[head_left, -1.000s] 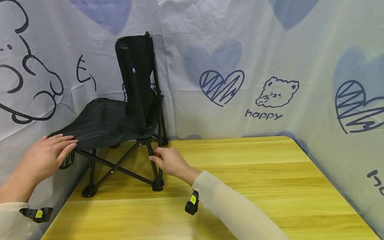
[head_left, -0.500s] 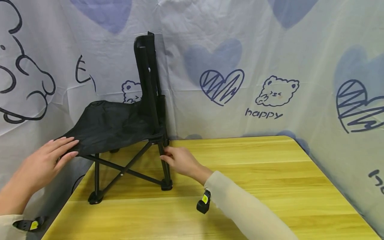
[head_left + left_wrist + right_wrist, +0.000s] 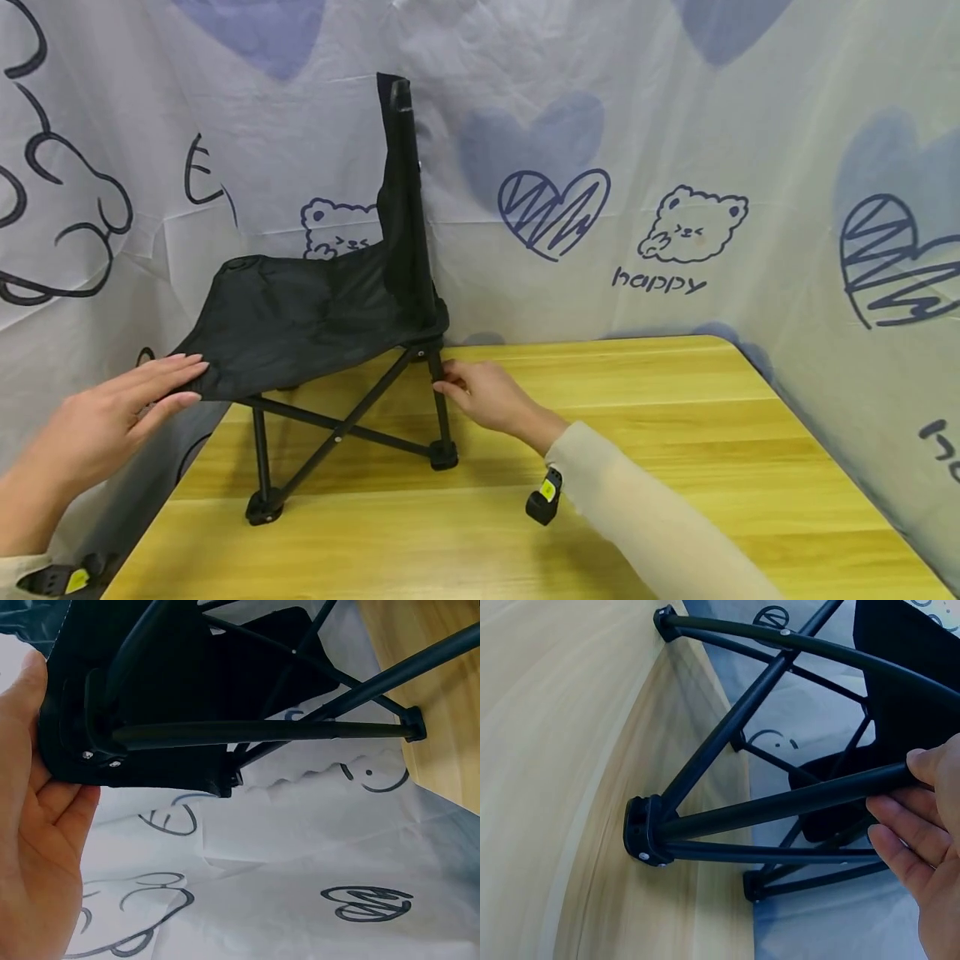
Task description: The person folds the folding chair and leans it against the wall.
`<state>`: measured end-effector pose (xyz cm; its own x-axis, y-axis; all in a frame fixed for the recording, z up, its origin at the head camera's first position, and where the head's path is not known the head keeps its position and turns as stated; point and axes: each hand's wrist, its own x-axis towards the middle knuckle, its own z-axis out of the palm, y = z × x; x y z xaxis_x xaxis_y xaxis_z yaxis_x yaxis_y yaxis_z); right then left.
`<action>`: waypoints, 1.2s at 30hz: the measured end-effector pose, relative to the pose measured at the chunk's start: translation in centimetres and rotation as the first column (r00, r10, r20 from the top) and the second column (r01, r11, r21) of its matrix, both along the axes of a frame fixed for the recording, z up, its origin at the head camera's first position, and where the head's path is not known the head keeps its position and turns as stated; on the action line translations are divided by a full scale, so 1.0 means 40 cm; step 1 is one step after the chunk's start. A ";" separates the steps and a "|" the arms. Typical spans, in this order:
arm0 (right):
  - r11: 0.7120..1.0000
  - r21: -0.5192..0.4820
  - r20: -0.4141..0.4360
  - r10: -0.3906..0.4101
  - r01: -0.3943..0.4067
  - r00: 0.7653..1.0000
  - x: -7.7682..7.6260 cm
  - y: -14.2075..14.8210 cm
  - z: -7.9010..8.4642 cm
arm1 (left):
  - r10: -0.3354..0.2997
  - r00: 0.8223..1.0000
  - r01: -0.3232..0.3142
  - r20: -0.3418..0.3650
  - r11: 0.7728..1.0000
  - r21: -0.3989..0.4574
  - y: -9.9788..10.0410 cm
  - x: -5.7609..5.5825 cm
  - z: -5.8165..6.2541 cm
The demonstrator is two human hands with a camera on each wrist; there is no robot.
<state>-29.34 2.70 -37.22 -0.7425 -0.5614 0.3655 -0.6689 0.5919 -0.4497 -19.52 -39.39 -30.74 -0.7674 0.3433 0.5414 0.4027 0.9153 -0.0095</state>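
Observation:
A black folding chair (image 3: pixel 300 312) with a fabric seat and crossed tube legs stands upright on the wooden table, its backrest (image 3: pixel 405 200) seen nearly edge-on in the head view. My left hand (image 3: pixel 123 412) holds the seat's near left corner, the fingers over the fabric and the thumb at the edge. From below, the left wrist view shows that hand (image 3: pixel 41 825) round the corner by the frame tube (image 3: pixel 247 733). With thumb and fingers, my right hand (image 3: pixel 491 396) pinches the upper part of a leg (image 3: pixel 780 801) below the backrest.
The yellow wood-grain table (image 3: pixel 637 467) extends to the right of the chair. A pale printed cloth (image 3: pixel 570 192) with hearts and bears hangs behind and at both sides. The table's left edge runs close to the chair's front foot (image 3: pixel 264 507).
The chair has turned and shifted to the right, and its backrest has swung from angled to nearly edge-on. My right hand has moved right with the leg; my left hand stays at the seat corner.

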 end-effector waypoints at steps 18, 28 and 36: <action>0.999 0.004 -0.046 -0.035 0.035 0.998 -0.018 0.095 0.002 | -0.222 0.973 0.221 -0.071 0.975 -0.020 0.089 0.035 0.008; 0.996 -0.022 -0.095 -0.083 0.081 0.992 -0.036 0.156 -0.002 | -0.382 0.921 0.383 -0.077 0.924 0.002 0.159 0.041 0.023; 0.987 -0.056 -0.097 -0.152 0.147 0.983 -0.047 0.195 -0.012 | -0.511 0.850 0.513 -0.131 0.858 -0.019 0.218 0.034 0.026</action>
<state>-31.22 10.49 -37.68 -0.7747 -0.4262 0.4671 -0.6177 0.6680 -0.4150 -18.15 -30.66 -29.72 -0.4097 0.6591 0.6307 0.8107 0.5800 -0.0794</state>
